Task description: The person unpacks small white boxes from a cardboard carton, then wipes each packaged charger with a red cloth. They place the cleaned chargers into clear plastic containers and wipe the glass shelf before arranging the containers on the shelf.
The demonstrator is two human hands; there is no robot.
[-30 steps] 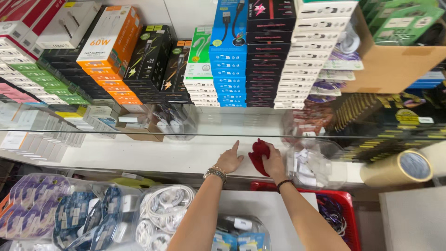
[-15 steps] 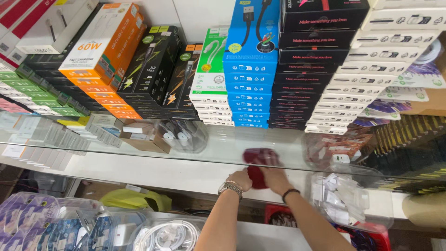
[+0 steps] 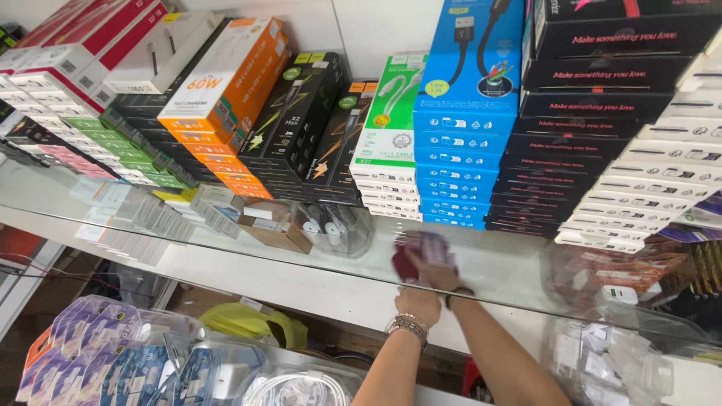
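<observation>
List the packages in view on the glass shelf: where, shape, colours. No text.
Blue boxes: tall stack, centre, cable picture on top.
Green-and-white boxes: stack left of the blue one.
Black boxes: slanted stacks, centre left.
Orange-and-white boxes: slanted stack, left.
Black flat boxes: stack right of blue.
White flat boxes: far right.
Red cloth: blurred, under the right hand; left hand beside it.

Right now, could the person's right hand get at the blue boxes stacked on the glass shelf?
Probably yes. The right hand rests with a dark red cloth on the glass shelf, just below the blue boxes, with nothing between them.
</observation>
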